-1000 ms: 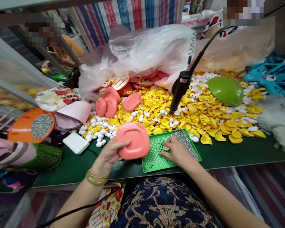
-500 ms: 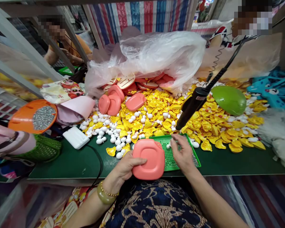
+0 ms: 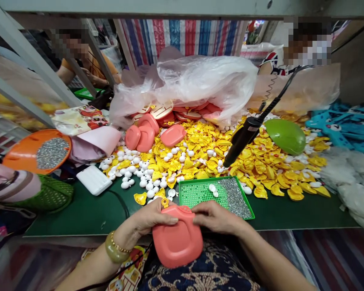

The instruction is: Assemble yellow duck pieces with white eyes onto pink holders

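Observation:
A coral, rounded-square plastic shell [image 3: 178, 242] is held in front of my body, its recessed side facing me. My left hand [image 3: 147, 220] grips its upper left edge, thumb on the face. A small yellow ring-shaped part [image 3: 164, 203] shows at the top by that thumb. My right hand [image 3: 214, 217] is closed at the shell's upper right corner; anything small under the fingertips is hidden. Just beyond the hands lies a green perforated tray [image 3: 197, 197] with small metal screws [image 3: 237, 198] heaped at its right and a white piece [image 3: 213, 190] in its middle.
A black electric screwdriver [image 3: 241, 139] hangs over a pile of yellow plastic parts [image 3: 206, 139]. White egg-shaped pieces [image 3: 139, 165] and more coral shells [image 3: 147, 131] lie left. An orange bowl [image 3: 21, 151] of metal bits and a white box [image 3: 94, 180] sit farther left. A green bowl [image 3: 286, 135] rests right.
The coral shell has moved down towards my body and tilted. My right hand has left the tray and come to the shell's upper right corner. The view has shifted slightly.

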The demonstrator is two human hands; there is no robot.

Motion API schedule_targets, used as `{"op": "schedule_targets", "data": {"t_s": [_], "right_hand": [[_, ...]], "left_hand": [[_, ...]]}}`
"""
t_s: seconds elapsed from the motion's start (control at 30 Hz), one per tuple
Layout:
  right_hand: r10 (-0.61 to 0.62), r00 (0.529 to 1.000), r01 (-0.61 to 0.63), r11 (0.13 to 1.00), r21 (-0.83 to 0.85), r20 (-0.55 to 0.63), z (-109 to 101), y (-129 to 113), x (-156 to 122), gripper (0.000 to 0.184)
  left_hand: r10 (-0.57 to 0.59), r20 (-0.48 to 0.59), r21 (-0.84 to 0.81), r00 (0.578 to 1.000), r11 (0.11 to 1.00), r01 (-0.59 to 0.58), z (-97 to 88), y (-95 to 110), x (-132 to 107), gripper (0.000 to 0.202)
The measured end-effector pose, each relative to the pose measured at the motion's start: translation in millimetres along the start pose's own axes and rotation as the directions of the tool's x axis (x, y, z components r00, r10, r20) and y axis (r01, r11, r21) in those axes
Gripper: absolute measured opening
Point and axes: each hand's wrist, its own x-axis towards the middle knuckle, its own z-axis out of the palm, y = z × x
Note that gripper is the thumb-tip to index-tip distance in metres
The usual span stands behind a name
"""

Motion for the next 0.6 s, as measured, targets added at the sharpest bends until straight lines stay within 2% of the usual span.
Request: {"op": "schedule_targets", "data": {"t_s": [0.03, 0.07, 0.13, 0.17, 0.2, 0.27, 0.4, 0.6], "right_hand": [[0.011, 0.994, -0.017, 0.998, -0.058, -0.105, -11.6, 4.0, 3.4, 0.022], [0.014, 0.968, -0.042, 0.994, -0.106, -0.251, -24.0, 8.3, 8.0, 0.023], [-0.014, 0.865, -0.09, 0.979, -0.183, -0.501, -47.0, 15.9, 20.8, 0.025], [-0.034, 0.83, -0.102, 0.972, -0.211, -0.557, -56.1, 18.1, 28.5, 0.025], [-0.055, 0.813, -0.104, 0.965, -0.239, -0.579, -63.1, 18.9, 36.6, 0.025], [-0.094, 0.82, -0.087, 0.955, -0.285, -0.565, -71.0, 16.5, 52.1, 0.024], [-0.182, 0.806, -0.07, 0.915, -0.397, -0.564, -71.0, 4.5, 75.2, 0.026], [-0.254, 0.861, -0.047, 0.823, -0.566, -0.441, -53.5, -1.1, 110.2, 0.027]], "left_hand": [[-0.003, -0.014, -0.025, 1.0, 1.0, 0.002, -3.1, -4.0, -0.5, 0.029], [-0.001, -0.032, -0.06, 0.999, 0.998, -0.001, -6.0, -8.4, -1.6, 0.03], [0.002, -0.054, -0.14, 0.999, 0.99, -0.009, -11.5, -17.3, -5.9, 0.032], [0.006, -0.065, -0.175, 0.998, 0.984, -0.017, -14.0, -21.3, -8.6, 0.032], [0.015, -0.084, -0.205, 0.996, 0.978, -0.032, -16.5, -24.8, -11.5, 0.032], [0.034, -0.142, -0.248, 0.989, 0.966, -0.069, -21.0, -30.2, -16.9, 0.032], [0.039, -0.246, -0.298, 0.969, 0.948, -0.114, -27.5, -34.8, -24.6, 0.034], [0.037, -0.289, -0.284, 0.956, 0.951, -0.123, -38.9, -34.4, -37.9, 0.031]]}}
